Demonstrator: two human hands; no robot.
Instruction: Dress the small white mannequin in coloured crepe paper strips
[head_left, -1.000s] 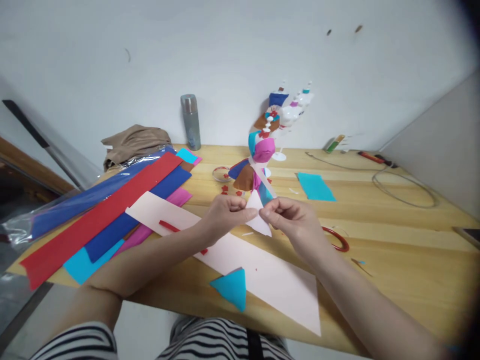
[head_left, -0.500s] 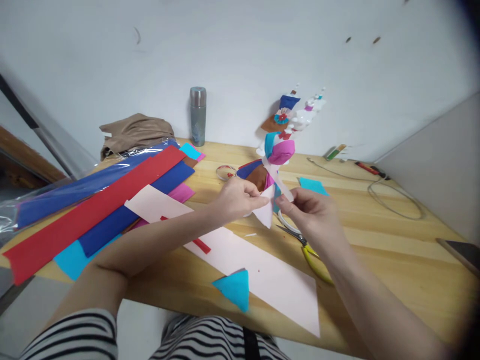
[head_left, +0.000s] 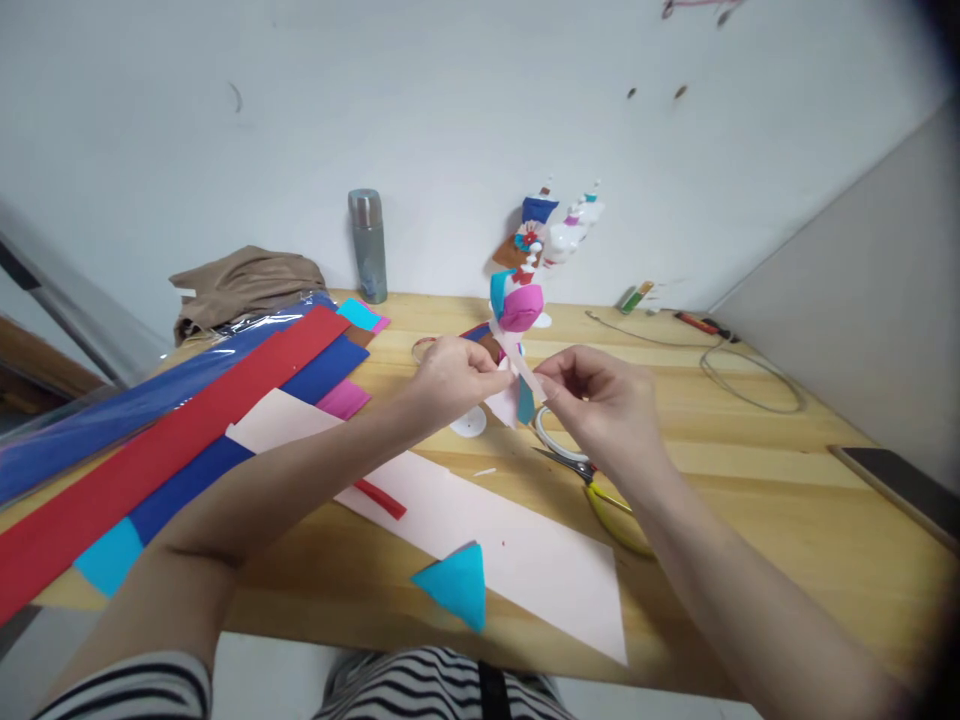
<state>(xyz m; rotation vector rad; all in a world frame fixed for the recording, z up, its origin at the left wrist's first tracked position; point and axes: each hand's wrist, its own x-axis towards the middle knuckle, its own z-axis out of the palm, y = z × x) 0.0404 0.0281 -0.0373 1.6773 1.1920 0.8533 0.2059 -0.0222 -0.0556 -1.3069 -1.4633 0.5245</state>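
Observation:
My left hand (head_left: 466,375) is closed in a pinch at the base of a small paper craft (head_left: 523,308), which has magenta and turquoise puffed pieces on top and paper flaps below. A narrow pale pink paper strip (head_left: 528,372) slants down from the craft, its lower end pinched between thumb and fingers of my right hand (head_left: 607,395). What exactly lies under my left fingertips is hidden. Below the hands are a white roll of tape (head_left: 553,432) and yellow-handled scissors (head_left: 616,520). A white disc (head_left: 469,422) rests on the table under my left hand.
A long pale pink paper sheet (head_left: 540,560) lies in front, with a turquoise triangle (head_left: 459,585) and a red strip (head_left: 382,497). Coloured paper strips (head_left: 292,345) spread leftward. Behind stand a flask (head_left: 367,245) and a decorated figure (head_left: 536,235). A phone (head_left: 900,490) and cable (head_left: 720,380) are right.
The view has swung to the right, so most things sit further left in it. The white disc now shows below my left hand. Both hands keep their pinch, the strip stretched between them.

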